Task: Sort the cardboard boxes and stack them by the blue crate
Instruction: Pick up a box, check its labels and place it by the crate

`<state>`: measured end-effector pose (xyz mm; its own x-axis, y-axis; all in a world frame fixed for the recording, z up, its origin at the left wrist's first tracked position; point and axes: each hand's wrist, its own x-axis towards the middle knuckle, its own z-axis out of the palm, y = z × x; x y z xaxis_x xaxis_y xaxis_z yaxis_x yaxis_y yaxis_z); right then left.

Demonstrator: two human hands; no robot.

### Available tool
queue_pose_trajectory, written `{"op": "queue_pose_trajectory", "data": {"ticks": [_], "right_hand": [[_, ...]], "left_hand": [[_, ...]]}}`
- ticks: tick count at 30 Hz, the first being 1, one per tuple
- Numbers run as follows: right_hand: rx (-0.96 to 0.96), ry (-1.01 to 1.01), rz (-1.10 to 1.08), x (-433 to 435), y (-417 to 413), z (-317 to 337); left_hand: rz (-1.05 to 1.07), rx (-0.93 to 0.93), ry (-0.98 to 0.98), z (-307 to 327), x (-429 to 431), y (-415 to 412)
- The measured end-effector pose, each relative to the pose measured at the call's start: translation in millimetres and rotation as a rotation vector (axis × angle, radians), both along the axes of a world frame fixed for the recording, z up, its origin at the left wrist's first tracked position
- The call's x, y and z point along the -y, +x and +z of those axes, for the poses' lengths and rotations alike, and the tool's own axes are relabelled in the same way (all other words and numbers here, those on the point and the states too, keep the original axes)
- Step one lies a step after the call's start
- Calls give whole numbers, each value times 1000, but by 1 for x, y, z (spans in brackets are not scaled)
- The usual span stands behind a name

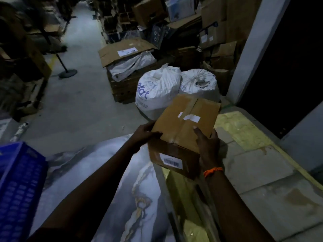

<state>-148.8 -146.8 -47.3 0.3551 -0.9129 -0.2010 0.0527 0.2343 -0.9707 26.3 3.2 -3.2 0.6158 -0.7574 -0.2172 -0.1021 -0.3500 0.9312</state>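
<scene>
A taped brown cardboard box (pixel 181 126) with a white label on top and a barcode label on its near side is held in the air in front of me, tilted. My left hand (pixel 145 132) grips its left edge, thumb on top. My right hand (pixel 207 145) grips its right near corner, fingers across the top; an orange band circles that wrist. The blue crate (pixel 19 179) stands at the lower left, well to the left of the box.
Below my arms lies a marble-patterned table top (pixel 97 165). Two tied white sacks (pixel 157 91) sit on the floor beyond the box. Behind them is an open carton (pixel 125 51) with plastic wrap. Stacked cartons line the right; a grey aisle (pixel 76 95) runs ahead.
</scene>
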Motion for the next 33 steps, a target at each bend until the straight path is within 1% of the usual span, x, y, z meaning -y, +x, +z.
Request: {"op": "queue_pose_trajectory", "data": {"ticks": [1, 3, 5, 9, 12, 16, 18, 21, 25, 27, 29, 31, 33], "right_hand": [[27, 12, 9, -13, 8, 15], [32, -10, 74, -40, 15, 31], [3, -19, 172, -66, 26, 34], [-46, -38, 344, -126, 48, 28], [-39, -19, 488, -177, 58, 17], [-55, 32, 645, -236, 51, 3], [-60, 39, 703, -258, 42, -10], [-123, 47, 755, -277, 27, -32], [-197, -90, 811, -280, 9, -44], [-178, -131, 850, -281, 0, -45], [-144, -80, 825, -276, -6, -49], [-134, -4, 768, -266, -6, -51], [-136, 104, 711, -254, -2, -51]], "left_hand": [[50, -29, -35, -1, -17, 2], [184, 6, -64, 0, -52, 5], [270, 57, -93, -1, -97, 9], [382, 60, -169, -8, -197, -4], [467, 65, -147, -18, -268, -24], [618, -10, -98, -39, -334, -57], [680, -27, -82, -51, -357, -79], [725, -59, -78, -74, -385, -116], [724, -104, -48, -101, -404, -159], [728, -139, -55, -106, -409, -165], [737, -201, -84, -104, -413, -160], [763, -309, -129, -100, -416, -148], [812, -397, -156, -97, -417, -134]]}}
